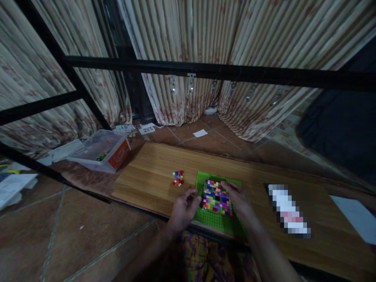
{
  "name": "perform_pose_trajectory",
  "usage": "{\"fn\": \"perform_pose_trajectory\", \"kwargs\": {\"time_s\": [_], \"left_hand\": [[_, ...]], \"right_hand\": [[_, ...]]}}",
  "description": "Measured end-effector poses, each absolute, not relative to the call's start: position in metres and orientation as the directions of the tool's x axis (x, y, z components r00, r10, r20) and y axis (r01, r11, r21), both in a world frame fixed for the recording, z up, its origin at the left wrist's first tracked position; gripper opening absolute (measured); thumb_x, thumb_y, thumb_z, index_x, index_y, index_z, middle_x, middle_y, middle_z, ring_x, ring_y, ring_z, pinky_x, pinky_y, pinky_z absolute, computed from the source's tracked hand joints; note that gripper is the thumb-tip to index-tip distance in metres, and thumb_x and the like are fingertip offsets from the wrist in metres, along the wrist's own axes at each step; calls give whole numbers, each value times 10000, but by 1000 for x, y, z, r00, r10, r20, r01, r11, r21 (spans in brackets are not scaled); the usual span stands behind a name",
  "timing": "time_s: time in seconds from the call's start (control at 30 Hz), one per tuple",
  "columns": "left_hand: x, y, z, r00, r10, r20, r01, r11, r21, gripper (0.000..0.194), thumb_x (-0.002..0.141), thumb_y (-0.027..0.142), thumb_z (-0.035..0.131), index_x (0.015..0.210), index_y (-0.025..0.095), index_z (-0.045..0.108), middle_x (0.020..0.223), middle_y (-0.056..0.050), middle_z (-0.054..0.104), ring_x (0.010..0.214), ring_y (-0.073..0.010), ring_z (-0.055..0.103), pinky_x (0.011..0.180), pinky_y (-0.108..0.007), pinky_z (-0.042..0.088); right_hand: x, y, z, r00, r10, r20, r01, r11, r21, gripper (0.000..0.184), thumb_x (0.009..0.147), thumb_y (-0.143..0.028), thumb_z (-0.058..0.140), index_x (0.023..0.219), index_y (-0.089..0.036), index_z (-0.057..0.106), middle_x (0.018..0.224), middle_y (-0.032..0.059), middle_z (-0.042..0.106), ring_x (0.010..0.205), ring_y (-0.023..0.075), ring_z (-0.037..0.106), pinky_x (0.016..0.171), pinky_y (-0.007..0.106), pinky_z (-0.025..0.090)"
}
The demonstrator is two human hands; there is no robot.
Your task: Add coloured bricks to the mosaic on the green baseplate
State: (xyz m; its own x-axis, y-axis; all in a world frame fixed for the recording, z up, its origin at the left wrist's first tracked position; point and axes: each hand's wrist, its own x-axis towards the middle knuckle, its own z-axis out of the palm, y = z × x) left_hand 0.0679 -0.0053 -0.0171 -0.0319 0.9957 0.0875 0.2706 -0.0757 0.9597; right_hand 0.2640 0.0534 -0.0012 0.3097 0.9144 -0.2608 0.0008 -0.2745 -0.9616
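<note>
A multicoloured toy brick block [216,197] of many small studded bricks sits on a green baseplate [219,226], with a small dark gap near its middle. My right hand [236,197] grips the block along its upper right edge, the thumb partly hidden. At the left side, my left hand [185,205] hovers close to the block, its fingers loosely curled and the thumb apart from them; I see nothing between them. Beyond the left hand, a small pile of loose bricks [178,178] in red, white, yellow and purple lies on the wooden table [147,168].
A clear plastic tub [100,150] with an orange label and a few pieces inside stands left of the table. A pixelated object [289,211] lies to the right, near a white sheet [357,215]. A black metal bar [205,68] crosses in front of the curtains.
</note>
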Motion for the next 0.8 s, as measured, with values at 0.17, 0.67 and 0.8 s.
{"fn": "perform_pose_trajectory", "kwargs": {"time_s": [0.17,0.67,0.8], "left_hand": [[30,5,-15,-203,952,230,586,-70,807,217,824,189,539,1020,193,631,977,-59,648,865,-170,628,782,-280,500],[25,24,-16,-10,970,242,937,-75,342,238,917,193,417,992,187,643,1139,-110,628,912,-205,633,732,-275,483],[27,19,-18,60,971,230,953,-124,277,264,905,141,392,1049,163,613,1121,-133,619,930,-228,619,736,-302,478]], "right_hand": [[269,45,-10,348,913,-215,-138,-177,-975,411,601,-513,751,826,-172,709,771,32,730,695,194,664,641,298,507],[285,-8,2,534,843,-60,148,-163,-976,432,672,-540,665,907,-181,712,955,85,727,914,255,644,764,346,470],[276,-19,5,503,863,-43,146,-133,-980,382,702,-512,653,902,-191,708,935,82,722,885,244,639,769,355,471]]}}
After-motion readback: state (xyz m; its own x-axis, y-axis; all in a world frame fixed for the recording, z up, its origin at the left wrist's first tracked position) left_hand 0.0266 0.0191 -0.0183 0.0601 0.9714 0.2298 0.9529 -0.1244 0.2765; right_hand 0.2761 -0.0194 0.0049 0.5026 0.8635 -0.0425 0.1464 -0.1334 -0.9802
